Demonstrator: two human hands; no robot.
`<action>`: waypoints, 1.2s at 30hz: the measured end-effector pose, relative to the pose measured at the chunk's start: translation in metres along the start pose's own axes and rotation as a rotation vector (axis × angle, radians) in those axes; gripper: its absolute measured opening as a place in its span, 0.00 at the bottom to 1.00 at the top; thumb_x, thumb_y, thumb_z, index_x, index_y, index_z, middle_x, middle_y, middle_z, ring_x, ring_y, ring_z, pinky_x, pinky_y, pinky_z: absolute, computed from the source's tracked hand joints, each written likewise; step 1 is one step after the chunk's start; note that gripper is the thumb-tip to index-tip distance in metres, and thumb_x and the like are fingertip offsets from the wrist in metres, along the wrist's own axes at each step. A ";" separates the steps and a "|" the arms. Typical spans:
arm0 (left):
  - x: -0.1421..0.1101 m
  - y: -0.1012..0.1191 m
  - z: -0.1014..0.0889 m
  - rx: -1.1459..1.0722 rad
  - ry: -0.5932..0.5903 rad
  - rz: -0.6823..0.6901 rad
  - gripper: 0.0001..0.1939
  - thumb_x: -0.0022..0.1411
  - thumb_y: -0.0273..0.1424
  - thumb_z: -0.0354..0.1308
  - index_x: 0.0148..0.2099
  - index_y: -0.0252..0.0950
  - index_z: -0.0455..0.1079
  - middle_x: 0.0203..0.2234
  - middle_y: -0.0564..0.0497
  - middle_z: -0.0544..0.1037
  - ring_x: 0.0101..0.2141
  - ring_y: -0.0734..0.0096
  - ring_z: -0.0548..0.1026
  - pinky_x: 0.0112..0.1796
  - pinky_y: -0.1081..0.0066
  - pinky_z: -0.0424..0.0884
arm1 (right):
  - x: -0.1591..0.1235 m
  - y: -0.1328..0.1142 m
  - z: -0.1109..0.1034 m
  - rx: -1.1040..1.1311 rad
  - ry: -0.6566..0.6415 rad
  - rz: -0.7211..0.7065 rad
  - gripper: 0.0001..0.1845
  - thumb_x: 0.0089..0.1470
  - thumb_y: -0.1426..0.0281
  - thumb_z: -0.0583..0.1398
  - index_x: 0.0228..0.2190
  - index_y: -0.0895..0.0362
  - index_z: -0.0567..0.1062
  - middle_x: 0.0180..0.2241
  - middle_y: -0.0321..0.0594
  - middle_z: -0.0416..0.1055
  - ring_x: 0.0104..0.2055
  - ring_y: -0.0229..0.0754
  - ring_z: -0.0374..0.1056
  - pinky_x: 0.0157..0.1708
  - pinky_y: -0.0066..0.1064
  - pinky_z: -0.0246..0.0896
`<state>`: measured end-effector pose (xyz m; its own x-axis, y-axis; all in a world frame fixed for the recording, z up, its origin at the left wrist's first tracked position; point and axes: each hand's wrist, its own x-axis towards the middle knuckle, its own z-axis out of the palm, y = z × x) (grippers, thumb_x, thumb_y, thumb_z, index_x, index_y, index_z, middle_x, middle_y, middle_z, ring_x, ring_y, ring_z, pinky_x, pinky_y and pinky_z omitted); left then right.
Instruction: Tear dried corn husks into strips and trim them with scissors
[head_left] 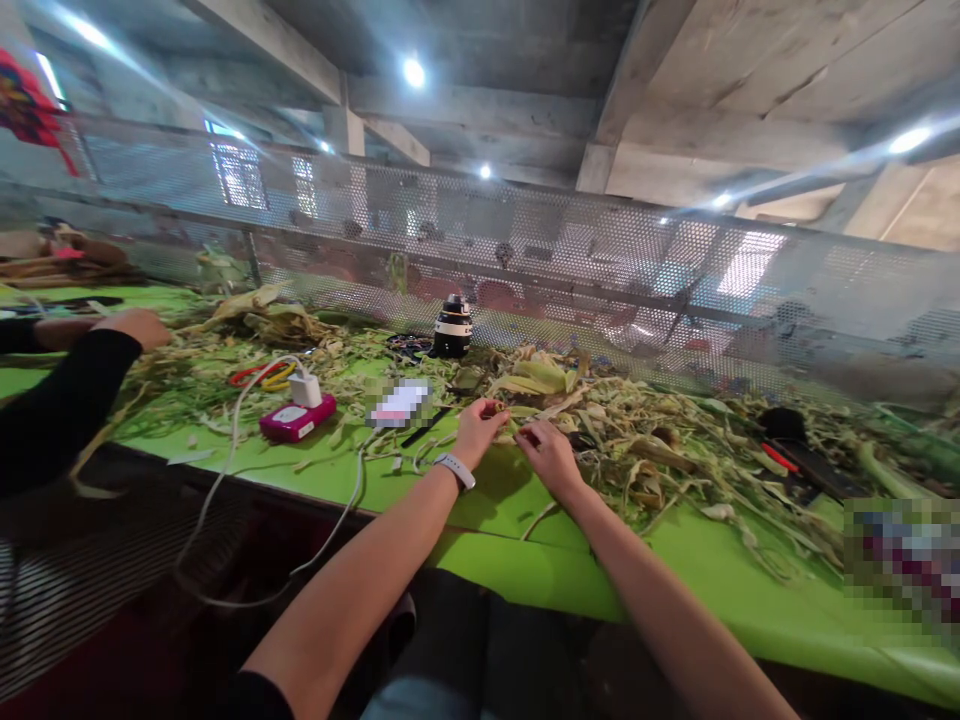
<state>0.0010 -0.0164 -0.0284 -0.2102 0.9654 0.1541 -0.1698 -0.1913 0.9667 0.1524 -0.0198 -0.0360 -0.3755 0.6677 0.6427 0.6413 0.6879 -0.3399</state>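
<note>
Both hands at husk pile (600, 420): left hand (477, 428) grip pinched on husk strip (496, 409); right hand (550, 452) grip curled, contents unclear

The table (517, 560) has a smooth green cover with a soft shine, like plastic sheet. The corn husks (645, 440) on it look dry, papery and rough. The screen (570, 250) behind is perforated metal, dull grey. The pink box (298, 418) is glossy plastic. The wristband (455, 470) looks matt white rubber.
</note>
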 end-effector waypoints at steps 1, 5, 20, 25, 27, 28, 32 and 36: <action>0.000 -0.001 0.000 0.010 -0.016 0.004 0.08 0.48 0.28 0.63 0.33 0.34 0.70 0.25 0.53 0.75 0.24 0.76 0.70 0.28 0.75 0.69 | 0.000 -0.001 -0.001 -0.024 -0.006 -0.040 0.09 0.57 0.68 0.56 0.28 0.55 0.74 0.28 0.40 0.72 0.33 0.43 0.68 0.34 0.31 0.62; 0.003 -0.002 -0.001 0.109 -0.119 0.024 0.08 0.48 0.31 0.63 0.32 0.34 0.73 0.24 0.53 0.75 0.24 0.75 0.70 0.28 0.73 0.69 | 0.001 -0.007 -0.005 -0.143 0.028 -0.125 0.10 0.59 0.69 0.54 0.31 0.55 0.75 0.34 0.45 0.72 0.38 0.45 0.67 0.39 0.34 0.62; -0.002 -0.002 0.005 0.132 -0.350 0.075 0.09 0.50 0.32 0.64 0.33 0.33 0.71 0.24 0.54 0.73 0.27 0.74 0.69 0.31 0.73 0.65 | 0.002 0.010 -0.004 -0.030 0.190 0.221 0.10 0.58 0.64 0.50 0.31 0.54 0.69 0.31 0.44 0.74 0.33 0.46 0.69 0.34 0.34 0.61; -0.001 -0.004 0.003 0.076 -0.377 -0.020 0.15 0.47 0.37 0.67 0.34 0.34 0.69 0.22 0.56 0.73 0.25 0.74 0.73 0.30 0.74 0.64 | 0.001 0.009 -0.003 0.058 0.191 0.204 0.11 0.57 0.62 0.51 0.31 0.54 0.68 0.30 0.43 0.73 0.32 0.45 0.69 0.34 0.33 0.62; -0.001 -0.003 0.003 0.038 -0.369 -0.072 0.17 0.46 0.39 0.68 0.35 0.35 0.69 0.23 0.55 0.75 0.26 0.72 0.75 0.28 0.74 0.63 | 0.002 0.010 -0.002 0.071 0.223 0.223 0.12 0.57 0.60 0.53 0.33 0.55 0.68 0.30 0.42 0.72 0.31 0.44 0.69 0.33 0.34 0.63; -0.001 -0.003 0.002 0.025 -0.350 -0.080 0.17 0.46 0.40 0.68 0.35 0.36 0.69 0.24 0.54 0.76 0.27 0.71 0.76 0.28 0.75 0.63 | 0.002 0.011 -0.003 0.053 0.264 0.228 0.13 0.56 0.59 0.54 0.34 0.55 0.68 0.31 0.43 0.72 0.32 0.45 0.68 0.34 0.35 0.63; 0.000 0.000 0.000 -0.032 -0.267 -0.090 0.19 0.44 0.41 0.69 0.34 0.36 0.69 0.25 0.54 0.77 0.29 0.69 0.77 0.27 0.75 0.61 | 0.003 0.008 -0.008 -0.106 0.466 0.107 0.15 0.55 0.59 0.57 0.38 0.57 0.69 0.40 0.49 0.70 0.44 0.49 0.66 0.45 0.42 0.61; 0.000 0.001 -0.001 -0.076 -0.241 -0.088 0.20 0.42 0.41 0.69 0.33 0.35 0.69 0.24 0.53 0.77 0.29 0.70 0.76 0.27 0.75 0.60 | 0.002 0.002 -0.010 -0.264 0.384 -0.068 0.09 0.55 0.63 0.59 0.36 0.54 0.73 0.47 0.47 0.67 0.51 0.50 0.61 0.51 0.45 0.55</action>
<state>-0.0005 -0.0172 -0.0277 0.0426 0.9915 0.1232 -0.2505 -0.1088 0.9620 0.1598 -0.0199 -0.0288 -0.1795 0.4359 0.8819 0.7908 0.5972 -0.1342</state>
